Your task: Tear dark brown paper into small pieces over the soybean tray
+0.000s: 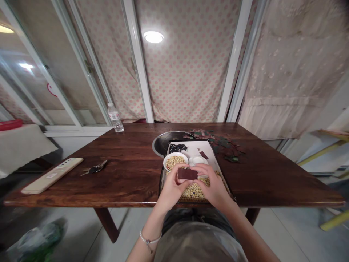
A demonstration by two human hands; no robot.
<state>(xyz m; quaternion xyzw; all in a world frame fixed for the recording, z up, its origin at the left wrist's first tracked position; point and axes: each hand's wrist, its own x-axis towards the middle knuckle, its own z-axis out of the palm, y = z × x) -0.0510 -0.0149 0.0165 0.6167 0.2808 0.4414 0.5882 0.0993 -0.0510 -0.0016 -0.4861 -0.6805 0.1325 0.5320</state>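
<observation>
As the left hand (right hand too) pinches, the bar lies crosswise.

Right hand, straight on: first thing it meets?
The dark brown bar pinched between the left hand and the right hand; its fingertips seem already on the bar's right end, though depth is unclear.

White beaded bracelet with small dangling charm, greyish top, dark lower garment, bare forearms
</observation>
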